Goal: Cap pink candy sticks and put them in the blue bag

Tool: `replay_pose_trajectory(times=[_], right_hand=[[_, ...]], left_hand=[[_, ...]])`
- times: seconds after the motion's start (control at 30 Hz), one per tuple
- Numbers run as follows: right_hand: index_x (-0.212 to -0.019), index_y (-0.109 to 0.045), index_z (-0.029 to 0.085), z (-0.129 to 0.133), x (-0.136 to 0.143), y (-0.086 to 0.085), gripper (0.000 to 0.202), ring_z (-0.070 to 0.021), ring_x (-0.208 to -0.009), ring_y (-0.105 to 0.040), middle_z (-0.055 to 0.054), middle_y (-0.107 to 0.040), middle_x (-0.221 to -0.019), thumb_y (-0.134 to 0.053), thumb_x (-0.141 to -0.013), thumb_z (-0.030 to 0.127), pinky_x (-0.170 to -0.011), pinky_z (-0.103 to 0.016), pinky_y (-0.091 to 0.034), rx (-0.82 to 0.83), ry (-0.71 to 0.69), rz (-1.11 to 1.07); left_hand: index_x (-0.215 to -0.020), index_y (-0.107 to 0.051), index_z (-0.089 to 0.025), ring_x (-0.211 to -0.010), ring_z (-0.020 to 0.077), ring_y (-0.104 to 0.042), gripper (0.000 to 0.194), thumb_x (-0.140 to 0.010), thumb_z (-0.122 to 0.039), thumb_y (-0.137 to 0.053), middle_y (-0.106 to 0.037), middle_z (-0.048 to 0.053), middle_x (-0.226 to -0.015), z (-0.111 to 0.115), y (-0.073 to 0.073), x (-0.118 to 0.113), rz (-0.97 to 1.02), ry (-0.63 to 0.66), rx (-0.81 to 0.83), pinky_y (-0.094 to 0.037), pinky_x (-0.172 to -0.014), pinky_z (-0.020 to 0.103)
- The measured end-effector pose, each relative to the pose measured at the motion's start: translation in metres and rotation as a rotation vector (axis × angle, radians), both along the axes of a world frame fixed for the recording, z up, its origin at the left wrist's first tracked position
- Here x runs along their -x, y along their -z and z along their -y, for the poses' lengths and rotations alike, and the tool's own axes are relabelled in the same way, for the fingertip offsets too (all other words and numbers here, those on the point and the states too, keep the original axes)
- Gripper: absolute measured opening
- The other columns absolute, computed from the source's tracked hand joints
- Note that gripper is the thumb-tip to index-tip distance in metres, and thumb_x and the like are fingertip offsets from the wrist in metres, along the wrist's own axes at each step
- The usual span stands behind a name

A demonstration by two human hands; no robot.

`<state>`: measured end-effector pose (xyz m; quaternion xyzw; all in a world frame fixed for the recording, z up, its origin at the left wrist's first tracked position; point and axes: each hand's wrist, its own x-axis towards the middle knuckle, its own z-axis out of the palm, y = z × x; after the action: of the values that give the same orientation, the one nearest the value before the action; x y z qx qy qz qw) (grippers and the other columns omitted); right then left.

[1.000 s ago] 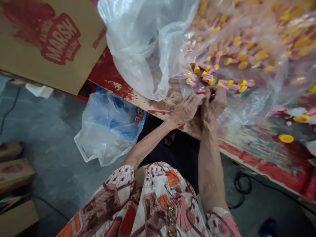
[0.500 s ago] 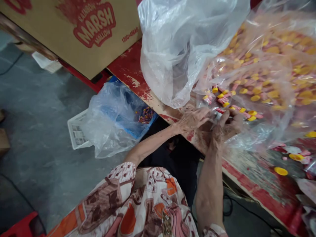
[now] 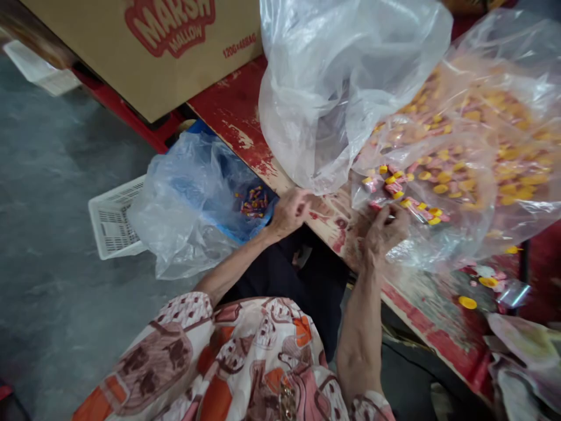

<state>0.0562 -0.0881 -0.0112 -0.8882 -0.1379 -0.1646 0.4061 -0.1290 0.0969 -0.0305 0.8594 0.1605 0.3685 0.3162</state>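
My left hand (image 3: 289,211) hovers at the table's near edge, beside the blue-lined basket, its fingers curled closed. Whatever it may hold is hidden. My right hand (image 3: 385,231) is over the table with thumb and fingers pinched together, and a small pink piece (image 3: 375,206) shows at the fingertips. Just beyond it lie several small pink tubes with yellow caps (image 3: 394,184), on a clear plastic bag (image 3: 473,228). Many more such pieces fill the bag behind. In the basket's blue liner (image 3: 236,234) rests a small heap of capped pieces (image 3: 254,202).
A large, cloudy plastic bag (image 3: 307,117) stands at the back middle. To its left is a cardboard marshmallow box (image 3: 188,76). Loose yellow caps (image 3: 467,302) and scraps lie on the red, worn table (image 3: 425,298) at right. A white basket (image 3: 103,219) sits at left.
My left hand has moved left, away from my right hand, towards the blue-lined basket, and its fingers have curled. My right hand stays by the capped pieces. The whole view has shifted slightly.
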Motion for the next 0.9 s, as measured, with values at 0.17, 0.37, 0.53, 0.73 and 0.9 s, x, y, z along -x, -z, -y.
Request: replay_pose_trajectory(times=[0.17,0.37,0.53,0.73,0.9], right_hand=[[-0.108,-0.071,0.019,-0.002,0.006,-0.001,0.031,-0.0241,-0.092,-0.067,-0.013,-0.075,-0.107,-0.047,-0.109,0.038,-0.085,-0.039,-0.054,-0.016,0.019,0.008],[-0.107,-0.070,0.020,-0.001,0.005,0.004,0.030,-0.0237,-0.103,-0.068,-0.011,-0.074,-0.109,-0.045,-0.111,0.037,-0.097,-0.040,-0.055,0.021,-0.116,-0.034],[-0.115,-0.072,0.020,0.003,0.003,0.006,0.040,-0.0211,-0.098,-0.069,-0.010,-0.075,-0.112,-0.043,-0.115,0.048,-0.091,-0.036,-0.057,-0.156,-0.014,-0.123],[-0.130,-0.067,0.018,0.015,-0.008,0.011,0.055,-0.0203,-0.078,-0.064,-0.006,-0.066,-0.097,-0.027,-0.119,0.054,-0.075,-0.035,-0.058,-0.394,0.351,-0.172],[-0.132,-0.067,0.018,0.020,-0.015,0.020,0.063,-0.0209,-0.075,-0.063,-0.009,-0.067,-0.102,-0.023,-0.119,0.061,-0.073,-0.037,-0.060,-0.473,0.423,-0.153]], left_hand=[[-0.121,-0.062,-0.024,-0.108,0.0258,-0.070,0.024,-0.113,-0.046,-0.055,-0.070,0.010,-0.114,-0.055,0.027,0.082,-0.032,-0.408,0.101,-0.062,-0.100,0.044],[-0.125,-0.064,-0.030,-0.128,0.0337,-0.060,0.032,-0.106,-0.055,-0.064,-0.063,0.009,-0.132,-0.068,0.018,0.109,-0.022,-0.506,0.037,-0.057,-0.114,0.060],[-0.123,-0.067,-0.024,-0.124,0.0315,-0.066,0.023,-0.110,-0.036,-0.052,-0.068,0.015,-0.126,-0.016,-0.015,0.021,0.014,-0.170,-0.052,-0.058,-0.114,0.054],[-0.127,-0.069,-0.019,-0.123,0.0292,-0.068,0.033,-0.100,-0.010,-0.053,-0.070,0.014,-0.131,0.062,-0.026,-0.111,-0.326,0.401,-0.133,-0.056,-0.113,0.046],[-0.135,-0.065,-0.019,-0.128,0.0290,-0.065,0.035,-0.110,-0.011,-0.042,-0.070,0.014,-0.133,0.103,-0.025,-0.175,-0.167,0.382,-0.111,-0.055,-0.113,0.045]])
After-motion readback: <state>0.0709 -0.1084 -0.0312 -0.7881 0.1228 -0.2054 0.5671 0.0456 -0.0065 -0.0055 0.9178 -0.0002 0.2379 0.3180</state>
